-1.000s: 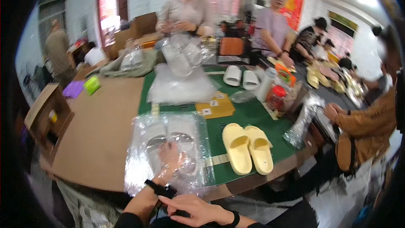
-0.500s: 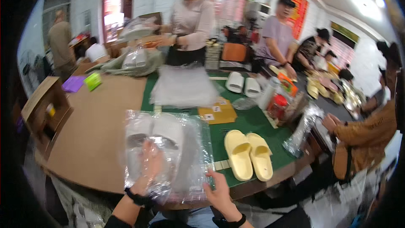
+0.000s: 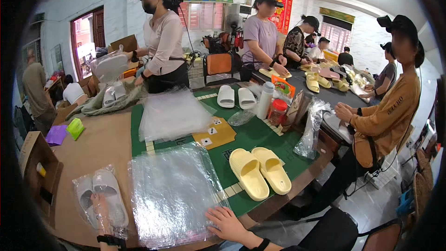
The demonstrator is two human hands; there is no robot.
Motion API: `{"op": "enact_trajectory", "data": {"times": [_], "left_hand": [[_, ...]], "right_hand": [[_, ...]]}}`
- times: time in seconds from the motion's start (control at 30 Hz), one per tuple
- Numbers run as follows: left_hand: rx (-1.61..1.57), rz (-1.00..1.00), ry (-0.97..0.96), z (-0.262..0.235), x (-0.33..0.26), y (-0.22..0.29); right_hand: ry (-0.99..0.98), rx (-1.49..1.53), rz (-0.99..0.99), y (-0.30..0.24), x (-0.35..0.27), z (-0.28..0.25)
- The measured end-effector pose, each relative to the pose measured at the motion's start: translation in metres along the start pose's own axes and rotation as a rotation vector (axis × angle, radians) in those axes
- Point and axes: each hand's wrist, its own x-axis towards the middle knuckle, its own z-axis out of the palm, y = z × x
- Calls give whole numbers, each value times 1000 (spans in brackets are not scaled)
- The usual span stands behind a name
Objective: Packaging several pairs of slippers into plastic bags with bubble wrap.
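Note:
A pair of white slippers (image 3: 109,181) in a clear plastic bag is at the left on the brown part of the table. My left hand (image 3: 101,207) is closed on the pair, its fingers bent at the straps; the plastic partly blurs them. A stack of clear plastic bags (image 3: 174,190) lies flat in front of me. At the stack's lower right corner my right hand (image 3: 230,223) rests open, fingers spread, holding nothing. Beyond it a pair of yellow slippers (image 3: 260,172) sits on the green mat (image 3: 216,160).
Farther back are more plastic sheets (image 3: 174,111), white slippers (image 3: 236,97), a white bottle (image 3: 265,100) and a red-lidded jar (image 3: 278,111). A cardboard box (image 3: 39,172) stands at the left edge. Across the table a person (image 3: 162,42) holds bagged slippers; another person (image 3: 385,97) sits at the right.
My left hand has carried the bagged white slippers left, off the stack of bags, onto the brown surface. My right hand has flattened at the stack's corner. The view has shifted right.

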Motion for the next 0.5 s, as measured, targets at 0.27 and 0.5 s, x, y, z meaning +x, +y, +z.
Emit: {"op": "enact_trajectory", "data": {"times": [0.27,0.5], "left_hand": [[430,106,-101,-22,-57,47],[224,194,-971,-143,-135,227]], "right_hand": [[-5,0,-26,4,9,-1],[-49,-2,7,3,5,-2]]}}
